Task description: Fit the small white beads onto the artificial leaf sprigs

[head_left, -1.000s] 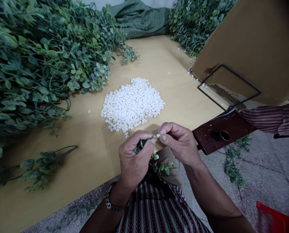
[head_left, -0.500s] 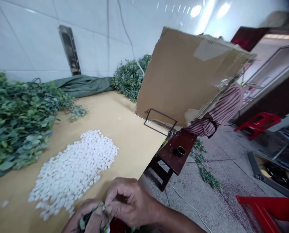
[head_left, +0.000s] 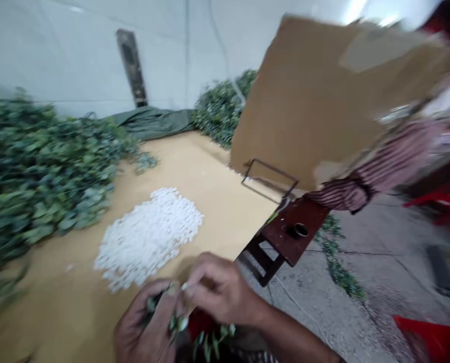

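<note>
My left hand (head_left: 145, 325) is closed around a leafy green sprig (head_left: 177, 322), whose leaves and pale tips poke out between and below the fingers. Close beside it, my right hand (head_left: 223, 290) pinches a small white piece (head_left: 184, 286) between thumb and forefinger, near the sprig's upper end. Whether the piece touches the sprig I cannot tell. Beyond both hands, a pile of small white pieces (head_left: 153, 234) lies spread on the tan tabletop (head_left: 225, 212).
Heaped green foliage (head_left: 54, 166) covers the table's left side. A large cardboard sheet (head_left: 304, 101) stands at the far right, with a thin metal frame (head_left: 270, 191) by its foot. Behind it shows a person's striped sleeve (head_left: 384, 161). A dark red bench (head_left: 293, 237) stands beyond the table edge.
The view has swung left, so the scene sits further right. My right fingertips have drawn slightly away from my left hand, and the white piece between them now shows.
</note>
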A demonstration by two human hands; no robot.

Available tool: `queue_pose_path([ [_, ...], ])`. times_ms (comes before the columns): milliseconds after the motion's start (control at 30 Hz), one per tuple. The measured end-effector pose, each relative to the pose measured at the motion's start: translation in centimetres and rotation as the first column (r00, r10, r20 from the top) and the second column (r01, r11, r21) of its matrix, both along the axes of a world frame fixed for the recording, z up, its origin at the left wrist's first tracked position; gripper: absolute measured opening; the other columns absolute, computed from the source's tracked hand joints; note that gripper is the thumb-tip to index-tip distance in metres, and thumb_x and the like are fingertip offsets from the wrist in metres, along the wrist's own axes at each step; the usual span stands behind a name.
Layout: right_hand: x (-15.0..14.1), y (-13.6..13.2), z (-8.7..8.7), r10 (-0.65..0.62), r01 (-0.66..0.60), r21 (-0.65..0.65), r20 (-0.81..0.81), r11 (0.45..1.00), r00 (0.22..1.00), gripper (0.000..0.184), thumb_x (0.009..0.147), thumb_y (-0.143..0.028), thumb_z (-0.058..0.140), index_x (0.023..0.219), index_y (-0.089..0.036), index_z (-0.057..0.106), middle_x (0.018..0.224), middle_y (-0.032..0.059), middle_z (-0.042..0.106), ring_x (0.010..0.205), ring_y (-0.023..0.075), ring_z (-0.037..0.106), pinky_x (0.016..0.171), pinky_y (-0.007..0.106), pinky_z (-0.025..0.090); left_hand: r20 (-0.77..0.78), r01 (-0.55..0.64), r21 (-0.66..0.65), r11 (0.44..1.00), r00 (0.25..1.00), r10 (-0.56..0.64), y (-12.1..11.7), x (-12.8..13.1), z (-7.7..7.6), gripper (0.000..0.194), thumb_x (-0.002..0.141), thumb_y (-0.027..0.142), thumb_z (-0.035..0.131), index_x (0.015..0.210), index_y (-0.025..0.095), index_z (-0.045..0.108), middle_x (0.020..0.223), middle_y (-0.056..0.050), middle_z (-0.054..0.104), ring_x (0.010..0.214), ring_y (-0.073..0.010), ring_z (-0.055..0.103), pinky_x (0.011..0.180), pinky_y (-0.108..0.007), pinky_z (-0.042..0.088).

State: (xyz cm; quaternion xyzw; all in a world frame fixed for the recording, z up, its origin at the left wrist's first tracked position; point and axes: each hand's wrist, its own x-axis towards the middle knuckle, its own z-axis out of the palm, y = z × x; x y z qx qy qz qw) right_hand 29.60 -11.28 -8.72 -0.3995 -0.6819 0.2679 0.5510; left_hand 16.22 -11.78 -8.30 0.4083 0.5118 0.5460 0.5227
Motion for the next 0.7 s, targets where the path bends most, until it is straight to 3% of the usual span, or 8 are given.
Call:
queue_pose_path([
  [100,0.3,-0.5,0.3,-0.028,-0.043,-0.231,-0.296,0.972,0.955,0.010,0.083,-0.019,0.064,0.074,-0.020,0.060,0.069,-0.0028,0.060,0.061,0.0091,0.054,0.059,0.021,0.044,0.153,0.024,0.004,1.000,0.988,-0.024,-0.4,0.5,0.3,0.016,0.072,0.028,0.074,0.065,0.016,0.065,0.051,0.002,0.057,0.043,-0.0091,0.049,0.041,-0.020,0.042],
  [233,0.4,-0.7,-0.4,-0.028,-0.105,-0.330,-0.373,0.938,0.927,0.009,0.084,-0.020,0.067,0.076,-0.021,0.063,0.070,-0.0038,0.058,0.063,0.0088,0.051,0.059,0.021,0.042,0.256,-0.028,-0.037,0.999,0.966,0.037,-0.5,0.9,0.2,0.008,0.070,0.018,0.071,0.064,0.016,0.066,0.051,0.004,0.058,0.040,-0.0065,0.047,0.038,-0.017,0.038],
  [700,0.0,-0.2,-0.8,-0.007,-0.064,-0.191,-0.350,0.979,0.937,0.007,0.084,-0.017,0.067,0.080,-0.022,0.067,0.076,0.0000,0.062,0.074,0.0130,0.059,0.061,0.026,0.047,0.269,-0.012,-0.070,0.997,0.963,0.031,-0.3,1.0,0.7,0.007,0.066,0.013,0.068,0.063,0.019,0.069,0.046,0.005,0.060,0.035,-0.0079,0.049,0.034,-0.019,0.040],
])
